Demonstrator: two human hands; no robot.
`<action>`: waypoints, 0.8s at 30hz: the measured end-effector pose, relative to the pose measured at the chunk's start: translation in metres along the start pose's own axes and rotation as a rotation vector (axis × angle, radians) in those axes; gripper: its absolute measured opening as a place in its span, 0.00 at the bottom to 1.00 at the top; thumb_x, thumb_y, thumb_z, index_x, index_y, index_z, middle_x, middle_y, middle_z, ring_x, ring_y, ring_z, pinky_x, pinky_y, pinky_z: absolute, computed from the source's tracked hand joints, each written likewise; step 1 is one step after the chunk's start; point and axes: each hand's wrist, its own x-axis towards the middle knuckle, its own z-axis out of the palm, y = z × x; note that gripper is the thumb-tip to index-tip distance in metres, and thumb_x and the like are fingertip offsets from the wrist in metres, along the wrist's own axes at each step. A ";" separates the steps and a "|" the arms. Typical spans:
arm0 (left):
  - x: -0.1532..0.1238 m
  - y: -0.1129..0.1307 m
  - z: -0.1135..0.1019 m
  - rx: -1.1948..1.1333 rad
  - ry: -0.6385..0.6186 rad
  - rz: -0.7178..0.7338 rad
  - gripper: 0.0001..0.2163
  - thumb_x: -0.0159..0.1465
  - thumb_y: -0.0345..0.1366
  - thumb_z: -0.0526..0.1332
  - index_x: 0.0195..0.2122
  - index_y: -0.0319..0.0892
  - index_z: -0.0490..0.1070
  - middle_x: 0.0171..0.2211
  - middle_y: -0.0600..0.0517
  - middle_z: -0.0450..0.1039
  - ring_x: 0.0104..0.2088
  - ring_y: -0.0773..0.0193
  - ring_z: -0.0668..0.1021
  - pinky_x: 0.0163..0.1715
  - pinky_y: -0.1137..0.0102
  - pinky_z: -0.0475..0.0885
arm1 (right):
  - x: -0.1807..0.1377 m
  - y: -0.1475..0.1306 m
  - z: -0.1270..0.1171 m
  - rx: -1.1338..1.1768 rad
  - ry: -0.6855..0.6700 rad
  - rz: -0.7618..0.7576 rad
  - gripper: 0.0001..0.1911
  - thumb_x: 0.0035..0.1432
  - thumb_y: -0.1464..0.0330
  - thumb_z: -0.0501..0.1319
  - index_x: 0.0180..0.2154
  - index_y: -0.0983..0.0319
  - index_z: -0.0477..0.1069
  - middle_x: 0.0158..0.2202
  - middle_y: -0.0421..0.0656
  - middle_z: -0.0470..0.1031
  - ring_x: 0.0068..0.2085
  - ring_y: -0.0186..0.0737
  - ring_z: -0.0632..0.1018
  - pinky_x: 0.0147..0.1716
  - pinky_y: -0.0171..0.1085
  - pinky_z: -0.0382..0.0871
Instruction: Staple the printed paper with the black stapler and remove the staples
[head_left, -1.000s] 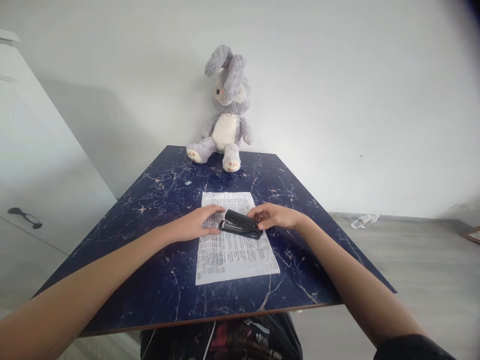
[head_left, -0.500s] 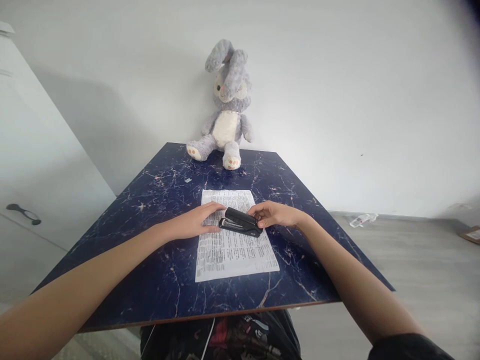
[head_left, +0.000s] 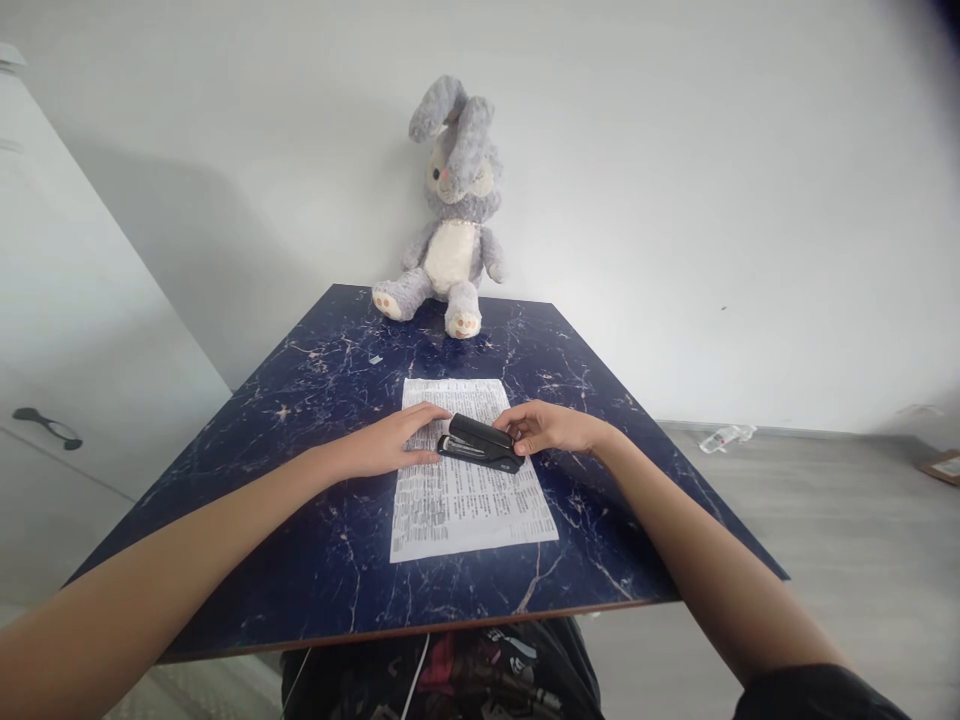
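White surfaces filled the far left, where a cabinet (head_left: 82, 300) bore a dark handle (head_left: 47, 428). Next came a dark blue table (head_left: 300, 585), its top veined like marble, with a small pale scrap (head_left: 376, 359) lying towards the back. From the left reached the left hand (head_left: 382, 442), thumb and fingers parted around the near end of a black stapler (head_left: 484, 458); whether they touched it, I could not tell. A printed sheet (head_left: 472, 520) lay flat on the table, and behind it a grey plush rabbit (head_left: 451, 255) sat against the wall (head_left: 675, 200). Above the middle of the sheet was the stapler, its top arm raised at the left end. The right hand (head_left: 555, 428) gripped the other end, thumb and fingers closed on it. Farther right, a clear plastic packet (head_left: 727, 438) lay on the grey floor (head_left: 832, 520).
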 end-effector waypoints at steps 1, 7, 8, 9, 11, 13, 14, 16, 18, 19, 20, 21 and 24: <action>0.000 0.000 0.000 -0.001 0.001 0.004 0.31 0.68 0.55 0.65 0.69 0.53 0.64 0.67 0.43 0.67 0.64 0.43 0.73 0.61 0.53 0.70 | 0.000 0.000 0.000 -0.006 0.000 -0.003 0.24 0.59 0.57 0.74 0.52 0.62 0.79 0.47 0.48 0.82 0.44 0.43 0.80 0.47 0.44 0.74; 0.001 0.004 -0.001 0.019 0.005 -0.019 0.29 0.68 0.51 0.66 0.68 0.51 0.64 0.66 0.43 0.67 0.63 0.43 0.73 0.61 0.52 0.69 | -0.001 0.000 -0.001 -0.051 -0.005 -0.001 0.25 0.61 0.56 0.73 0.54 0.62 0.78 0.48 0.49 0.81 0.45 0.44 0.79 0.48 0.45 0.74; 0.001 0.004 -0.002 0.017 0.005 -0.027 0.29 0.68 0.51 0.66 0.68 0.51 0.64 0.66 0.43 0.67 0.63 0.43 0.73 0.61 0.52 0.70 | -0.002 0.001 -0.001 -0.073 -0.004 -0.006 0.24 0.61 0.55 0.72 0.54 0.62 0.78 0.48 0.49 0.81 0.44 0.44 0.79 0.48 0.45 0.74; 0.001 0.004 -0.002 0.012 0.006 -0.033 0.30 0.68 0.52 0.66 0.68 0.51 0.64 0.66 0.42 0.68 0.63 0.43 0.74 0.60 0.52 0.70 | -0.002 0.001 -0.001 -0.104 0.004 -0.019 0.25 0.62 0.55 0.72 0.54 0.62 0.78 0.49 0.49 0.80 0.44 0.43 0.78 0.47 0.44 0.74; 0.001 0.002 -0.001 -0.004 0.009 -0.034 0.30 0.68 0.52 0.66 0.68 0.52 0.65 0.66 0.42 0.68 0.63 0.42 0.74 0.59 0.51 0.71 | 0.000 0.002 0.002 -0.178 0.060 -0.073 0.26 0.63 0.53 0.70 0.57 0.61 0.76 0.51 0.50 0.79 0.44 0.43 0.77 0.45 0.43 0.74; 0.001 0.000 -0.001 -0.016 0.008 -0.023 0.29 0.68 0.52 0.66 0.68 0.52 0.65 0.66 0.42 0.68 0.63 0.42 0.74 0.60 0.51 0.71 | 0.004 0.002 0.010 -0.283 0.143 -0.137 0.28 0.64 0.52 0.69 0.59 0.60 0.74 0.55 0.51 0.76 0.48 0.45 0.76 0.46 0.44 0.75; 0.001 -0.001 -0.001 -0.020 0.010 -0.019 0.29 0.68 0.52 0.67 0.68 0.52 0.66 0.66 0.42 0.69 0.63 0.42 0.74 0.60 0.50 0.71 | 0.007 0.002 0.015 -0.360 0.186 -0.167 0.28 0.64 0.52 0.69 0.59 0.59 0.74 0.56 0.51 0.74 0.51 0.48 0.76 0.48 0.46 0.75; 0.002 -0.004 -0.001 -0.039 0.023 -0.019 0.32 0.65 0.54 0.69 0.68 0.52 0.66 0.66 0.42 0.68 0.63 0.41 0.74 0.60 0.49 0.71 | 0.015 0.000 0.029 -0.530 0.246 -0.226 0.22 0.64 0.57 0.69 0.55 0.59 0.76 0.58 0.52 0.72 0.56 0.52 0.74 0.56 0.53 0.72; 0.003 -0.006 -0.002 -0.120 0.084 -0.006 0.35 0.62 0.56 0.71 0.68 0.52 0.65 0.68 0.41 0.66 0.66 0.41 0.71 0.63 0.49 0.69 | 0.022 -0.002 0.044 -0.647 0.271 -0.288 0.16 0.64 0.65 0.68 0.53 0.60 0.77 0.62 0.52 0.71 0.60 0.54 0.73 0.61 0.56 0.69; 0.004 -0.006 -0.003 -0.193 0.138 0.004 0.35 0.62 0.56 0.71 0.67 0.51 0.65 0.68 0.41 0.66 0.68 0.42 0.70 0.64 0.49 0.68 | 0.024 -0.002 0.051 -0.675 0.279 -0.319 0.17 0.65 0.68 0.65 0.55 0.60 0.75 0.63 0.52 0.71 0.62 0.53 0.73 0.62 0.55 0.69; 0.004 -0.006 -0.003 -0.277 0.202 0.011 0.33 0.64 0.57 0.69 0.66 0.50 0.65 0.69 0.41 0.66 0.69 0.43 0.69 0.66 0.50 0.67 | 0.026 -0.002 0.057 -0.701 0.286 -0.346 0.20 0.66 0.71 0.63 0.59 0.60 0.72 0.65 0.53 0.70 0.63 0.52 0.74 0.62 0.54 0.70; 0.005 -0.006 -0.004 -0.363 0.275 0.008 0.30 0.66 0.56 0.67 0.65 0.49 0.66 0.69 0.41 0.66 0.70 0.45 0.68 0.67 0.51 0.67 | 0.028 -0.001 0.062 -0.750 0.299 -0.367 0.25 0.66 0.74 0.61 0.63 0.61 0.69 0.66 0.54 0.69 0.63 0.52 0.73 0.62 0.54 0.71; 0.007 -0.003 -0.004 -0.577 0.457 -0.088 0.24 0.70 0.53 0.64 0.61 0.46 0.67 0.67 0.41 0.69 0.68 0.48 0.70 0.67 0.51 0.67 | 0.028 0.001 0.072 -1.068 0.396 -0.393 0.31 0.66 0.79 0.56 0.69 0.64 0.62 0.68 0.55 0.68 0.65 0.55 0.71 0.61 0.56 0.71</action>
